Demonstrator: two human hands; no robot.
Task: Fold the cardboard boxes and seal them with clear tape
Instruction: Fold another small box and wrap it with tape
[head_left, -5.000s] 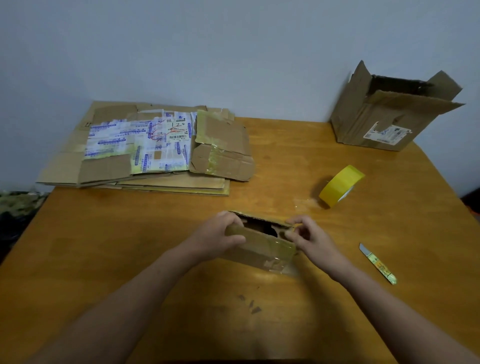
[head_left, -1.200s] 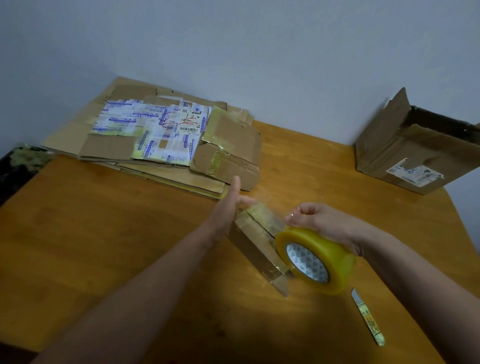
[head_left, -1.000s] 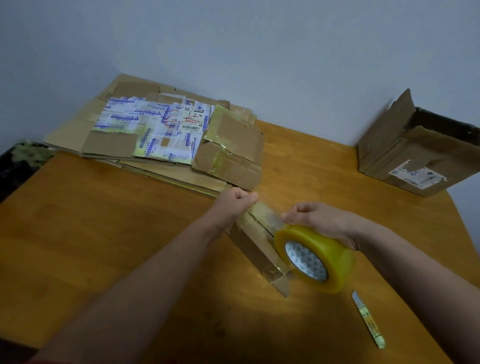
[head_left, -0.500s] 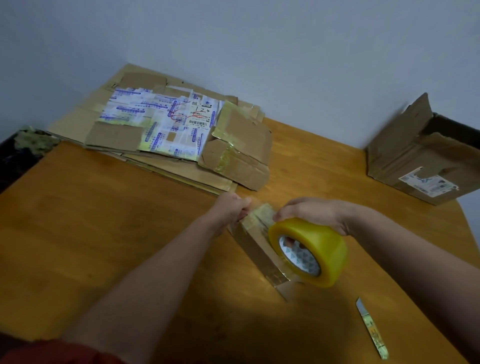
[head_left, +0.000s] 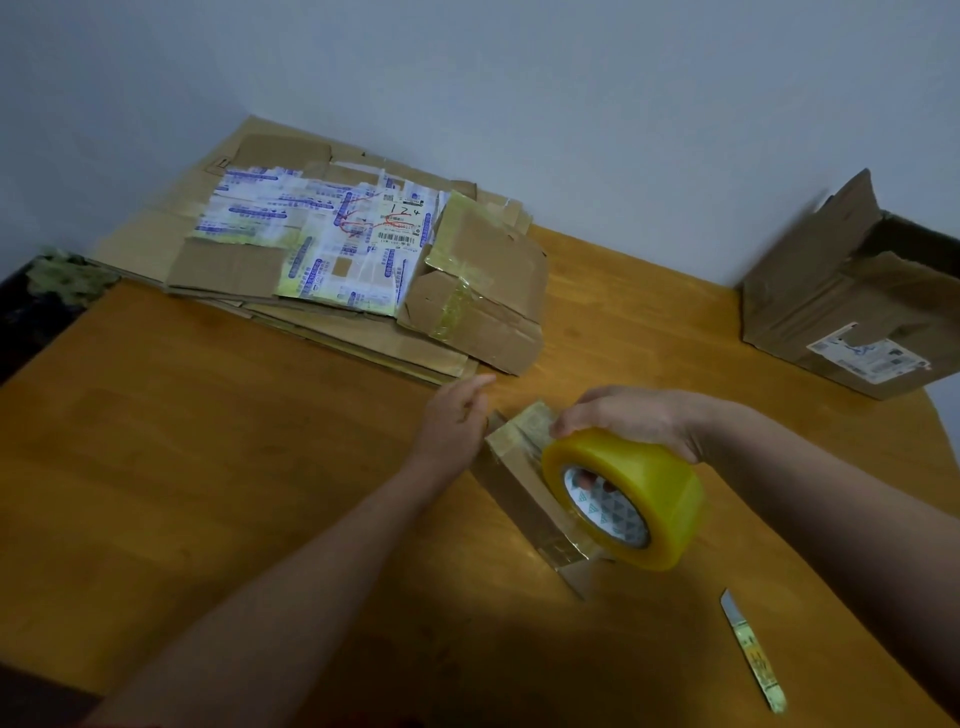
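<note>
A wooden table (head_left: 208, 467) fills most of the view and meets a pale wall (head_left: 519, 78) at its far side. The biggest thing on it is a pile of flattened cardboard (head_left: 363, 338) at the far left, brown and creased, with yellowed bands of old tape. A torn white label sheet (head_left: 332, 244) covers its top. It carries blue print too small to read, red pen scribbles, a barcode (head_left: 397, 236) and a handwritten "12".

At the far right edge stands an open box (head_left: 810, 301), tipped with its mouth to the right and its flaps loose. A white shipping label (head_left: 867, 358) on its near face is too blurred to read.

The small box (head_left: 514, 483) lies near the middle of the table, between the two hands. It is long, narrow and brown with a glossy strip of tape along the top, and a flap (head_left: 576, 582) juts out at the near end.

The tape roll (head_left: 628, 499) is yellowish and see-through. Its white core is printed with grey triangles, and it stands on edge over the small box's near half.

The right hand (head_left: 628, 415) grips the tape roll from above, with fingertips showing inside the core. The left hand (head_left: 452, 421) rests against the small box's far left end with one digit stretched out. Its other fingers are hidden, so I cannot tell whether they curl.

A knife (head_left: 753, 654) with a yellow-green handle lies near the right edge, apart from everything else.
</note>
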